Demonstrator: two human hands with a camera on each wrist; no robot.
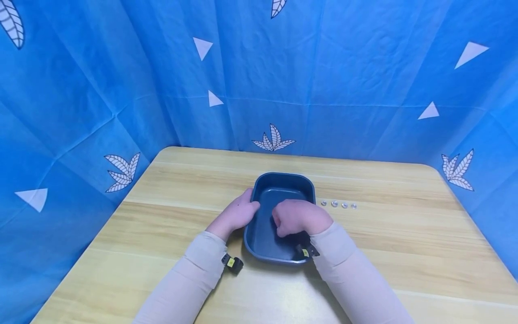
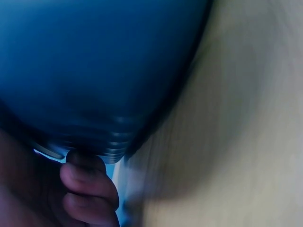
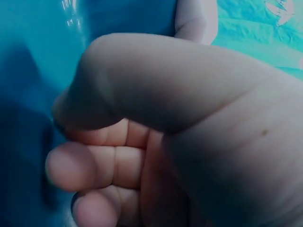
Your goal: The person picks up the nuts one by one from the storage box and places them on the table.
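Observation:
A dark blue rectangular tray with rounded corners and raised walls lies on the wooden table. My left hand grips its left wall, thumb over the rim and fingers against the outside; curled fingers show beside the wall in the left wrist view. Inside the tray, my right hand is held low over the floor with its fingers curled. In the right wrist view the thumb bends down to the index finger, and no held thing shows; the fingertips' contact is partly hidden. Several small round silvery pieces lie in a row just right of the tray.
The light wooden table reaches out on both sides of the tray. Behind and beside it hangs a blue cloth with white leaves and triangles. A small black camera is strapped to the left wrist, close to the tray's near left corner.

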